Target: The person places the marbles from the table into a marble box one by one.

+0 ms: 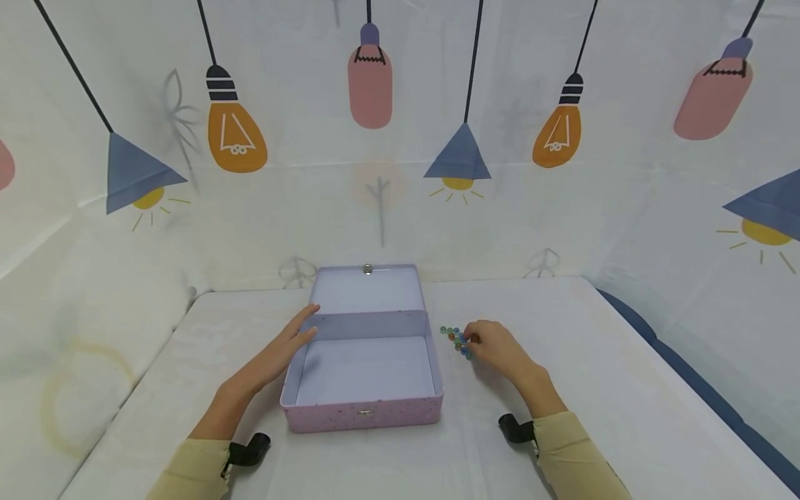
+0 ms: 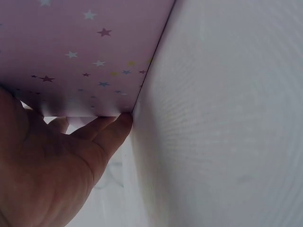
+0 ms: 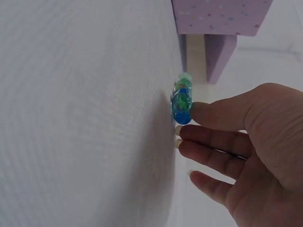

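A pink, star-dotted box (image 1: 362, 417) stands on the table with its lid (image 1: 369, 292) raised at the back and nothing visible inside. The left hand (image 1: 275, 354) rests along its left side, fingers extended near the rear corner; the left wrist view shows this hand (image 2: 57, 161) against the starry side (image 2: 94, 47). Right of the box, several small glass marbles (image 1: 458, 340) lie in a group. At them is the right hand (image 1: 500, 351), fingers bent. In the right wrist view its hand (image 3: 265, 137) has the thumb tip beside green and blue marbles (image 3: 182, 101); the index fingertip is hidden.
A white cloth covers the table (image 1: 625, 389). Behind it hangs a pale curtain (image 1: 406, 222) printed with lamps and bulbs. A dark blue edge (image 1: 687, 375) runs along the right side. Black devices (image 1: 250, 450) are strapped at both wrists.
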Available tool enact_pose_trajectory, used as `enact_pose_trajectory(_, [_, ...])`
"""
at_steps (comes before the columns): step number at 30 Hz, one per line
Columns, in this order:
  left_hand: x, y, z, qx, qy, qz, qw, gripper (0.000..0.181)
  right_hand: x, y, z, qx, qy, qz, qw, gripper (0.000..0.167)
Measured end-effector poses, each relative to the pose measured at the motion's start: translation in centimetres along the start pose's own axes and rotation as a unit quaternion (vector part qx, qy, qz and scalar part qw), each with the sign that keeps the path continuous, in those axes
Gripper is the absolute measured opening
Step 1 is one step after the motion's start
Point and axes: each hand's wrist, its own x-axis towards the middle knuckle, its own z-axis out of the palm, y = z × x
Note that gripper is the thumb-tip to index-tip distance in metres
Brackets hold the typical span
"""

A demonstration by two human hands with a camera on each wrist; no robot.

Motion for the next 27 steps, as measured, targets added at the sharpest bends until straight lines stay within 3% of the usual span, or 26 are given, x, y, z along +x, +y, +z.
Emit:
enact_pose_trajectory(10, [-0.2,-0.2,-0.2,0.0,-0.008,0.011,0.9999,0.061,-0.1,-0.9,-0.2,0.001,-0.008,-0.004,1.0,0.005])
enact_pose_trajectory(27, [-0.4,-0.2,-0.5,0.002,-0.018,0.02,0.9996,0.064,-0.2,-1.6,-0.4,-0.03,-0.025,0.004,0.9992,0.013])
